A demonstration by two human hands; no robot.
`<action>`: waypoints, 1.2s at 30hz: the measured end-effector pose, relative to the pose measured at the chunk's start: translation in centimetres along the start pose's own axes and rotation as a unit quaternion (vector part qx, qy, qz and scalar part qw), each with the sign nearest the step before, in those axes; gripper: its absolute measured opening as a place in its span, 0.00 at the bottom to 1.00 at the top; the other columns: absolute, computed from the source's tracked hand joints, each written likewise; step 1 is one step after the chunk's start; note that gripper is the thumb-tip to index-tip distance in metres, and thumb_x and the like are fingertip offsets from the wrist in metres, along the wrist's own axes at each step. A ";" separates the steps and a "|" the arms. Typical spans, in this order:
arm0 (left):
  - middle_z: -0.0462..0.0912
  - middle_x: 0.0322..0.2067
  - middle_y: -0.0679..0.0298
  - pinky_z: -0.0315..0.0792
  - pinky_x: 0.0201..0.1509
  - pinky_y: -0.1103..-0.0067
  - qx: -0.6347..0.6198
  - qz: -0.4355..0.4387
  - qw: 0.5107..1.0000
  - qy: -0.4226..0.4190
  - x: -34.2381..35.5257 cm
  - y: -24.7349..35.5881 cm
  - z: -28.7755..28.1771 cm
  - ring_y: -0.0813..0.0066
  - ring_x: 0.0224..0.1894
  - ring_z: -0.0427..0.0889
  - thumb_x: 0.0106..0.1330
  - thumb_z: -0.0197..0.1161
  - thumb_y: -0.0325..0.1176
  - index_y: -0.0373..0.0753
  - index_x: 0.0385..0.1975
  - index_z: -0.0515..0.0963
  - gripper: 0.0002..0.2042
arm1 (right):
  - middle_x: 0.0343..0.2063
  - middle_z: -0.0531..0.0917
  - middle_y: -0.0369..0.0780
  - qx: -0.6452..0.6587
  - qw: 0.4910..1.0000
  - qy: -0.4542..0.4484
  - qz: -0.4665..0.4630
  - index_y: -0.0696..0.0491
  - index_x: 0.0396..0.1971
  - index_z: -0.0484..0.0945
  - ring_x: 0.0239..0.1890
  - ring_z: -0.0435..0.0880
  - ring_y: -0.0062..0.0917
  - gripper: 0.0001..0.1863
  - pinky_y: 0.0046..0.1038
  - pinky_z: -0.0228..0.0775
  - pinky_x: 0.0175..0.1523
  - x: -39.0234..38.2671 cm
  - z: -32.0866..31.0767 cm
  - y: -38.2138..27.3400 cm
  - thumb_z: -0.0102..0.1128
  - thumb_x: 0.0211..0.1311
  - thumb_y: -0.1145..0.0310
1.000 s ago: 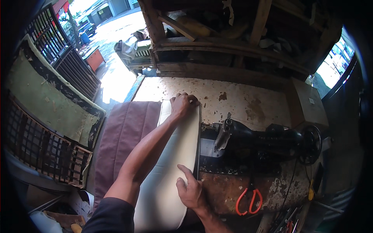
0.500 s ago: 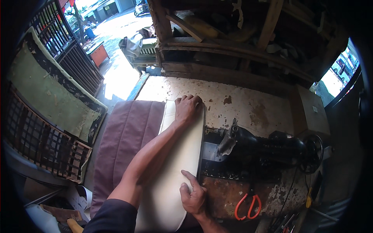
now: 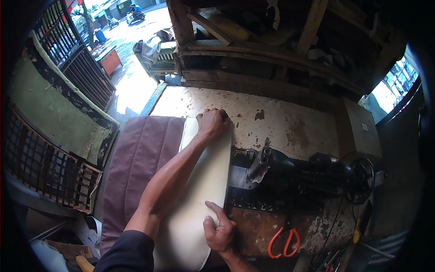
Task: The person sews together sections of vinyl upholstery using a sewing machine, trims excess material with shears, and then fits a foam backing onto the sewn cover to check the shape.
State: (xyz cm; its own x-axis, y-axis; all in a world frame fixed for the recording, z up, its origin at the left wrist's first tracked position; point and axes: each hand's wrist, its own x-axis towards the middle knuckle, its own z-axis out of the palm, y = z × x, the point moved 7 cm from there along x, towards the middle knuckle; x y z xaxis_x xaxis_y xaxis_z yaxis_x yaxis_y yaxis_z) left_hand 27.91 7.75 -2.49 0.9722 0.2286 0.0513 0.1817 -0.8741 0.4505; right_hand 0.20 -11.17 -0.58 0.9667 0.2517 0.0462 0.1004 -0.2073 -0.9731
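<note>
A cream padded fabric panel [image 3: 190, 217] with a dark seamed edge lies lengthwise on top of maroon quilted fabric [image 3: 136, 158]. My left hand [image 3: 213, 124] reaches across it, fingers curled over the panel's far end. Near the close right edge is my right hand [image 3: 220, 231], its forefinger stretched over the cream surface. The thumb rests on top, and the other fingers fold at the edge; their tips are partly hidden. Just right of the panel sits a black sewing machine [image 3: 303, 170], its metal needle end [image 3: 259, 165] beside the edge.
Orange-handled scissors [image 3: 283, 242] hang at the worn table's [image 3: 263, 222] near side. A box [image 3: 358, 129] stands behind the machine. Wooden shelving [image 3: 253, 54] rises at the back. An upholstery frame with green backing [image 3: 59, 109] leans at left, by a barred gate [image 3: 77, 54].
The whole scene shifts slightly left as the view turns. Both hands keep nearly the same place on the cream panel. Motorbikes now show in the street outside.
</note>
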 end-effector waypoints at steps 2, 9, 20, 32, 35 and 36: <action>0.87 0.47 0.58 0.66 0.63 0.50 0.001 0.007 1.000 -0.020 0.7 -0.4 0.4 0.53 0.57 0.80 0.68 0.66 0.44 0.46 0.43 0.89 0.12 | 0.20 0.84 0.45 -0.002 1.000 -0.001 0.005 0.54 0.58 0.82 0.18 0.86 0.28 0.20 0.32 0.79 0.28 0.3 0.0 0.0 0.60 0.66 0.73; 0.84 0.48 0.59 0.63 0.64 0.58 0.020 0.085 0.992 0.091 -0.7 0.5 1.2 0.56 0.59 0.76 0.70 0.65 0.42 0.45 0.43 0.87 0.11 | 0.28 0.88 0.49 -0.035 0.999 -0.008 0.001 0.53 0.58 0.82 0.23 0.89 0.37 0.20 0.35 0.81 0.32 0.6 0.3 -0.2 0.59 0.66 0.72; 0.82 0.47 0.55 0.66 0.63 0.58 0.144 0.182 0.954 0.188 -1.9 2.4 1.4 0.58 0.56 0.78 0.68 0.59 0.36 0.40 0.42 0.83 0.10 | 0.35 0.90 0.53 -0.047 0.998 -0.014 0.041 0.56 0.55 0.84 0.36 0.92 0.40 0.21 0.37 0.82 0.45 0.2 0.4 -0.9 0.56 0.65 0.67; 0.77 0.58 0.53 0.59 0.75 0.51 0.012 0.161 0.985 0.067 -9.1 -0.3 0.2 0.56 0.66 0.73 0.70 0.60 0.47 0.36 0.57 0.75 0.23 | 0.46 0.87 0.57 -0.227 0.964 -0.139 -0.025 0.54 0.61 0.80 0.45 0.90 0.46 0.26 0.44 0.79 0.52 1.4 1.5 -1.8 0.62 0.65 0.62; 0.76 0.54 0.55 0.55 0.79 0.50 0.000 0.162 0.985 0.050 -8.4 4.0 0.8 0.59 0.68 0.68 0.68 0.62 0.49 0.37 0.55 0.75 0.24 | 0.64 0.79 0.53 -0.366 0.915 -0.076 -0.153 0.58 0.67 0.74 0.63 0.80 0.49 0.29 0.45 0.72 0.67 3.0 -1.6 -7.8 0.56 0.75 0.54; 0.76 0.53 0.56 0.54 0.78 0.48 -0.018 0.154 0.983 0.097 -8.6 2.4 1.5 0.59 0.67 0.69 0.66 0.64 0.49 0.38 0.52 0.76 0.23 | 0.65 0.77 0.57 -0.312 0.916 -0.048 -0.247 0.57 0.67 0.75 0.64 0.77 0.54 0.30 0.47 0.69 0.69 2.4 -1.1 -9.1 0.54 0.78 0.50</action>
State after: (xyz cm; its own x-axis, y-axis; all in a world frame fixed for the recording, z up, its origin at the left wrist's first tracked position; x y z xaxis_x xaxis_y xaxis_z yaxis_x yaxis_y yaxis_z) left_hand 20.23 3.04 -3.22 0.9334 0.0357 0.3570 -0.1256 -0.8996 0.4183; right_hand 1.89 -9.73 8.60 0.7455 0.5356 0.3967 0.6633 -0.5384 -0.5197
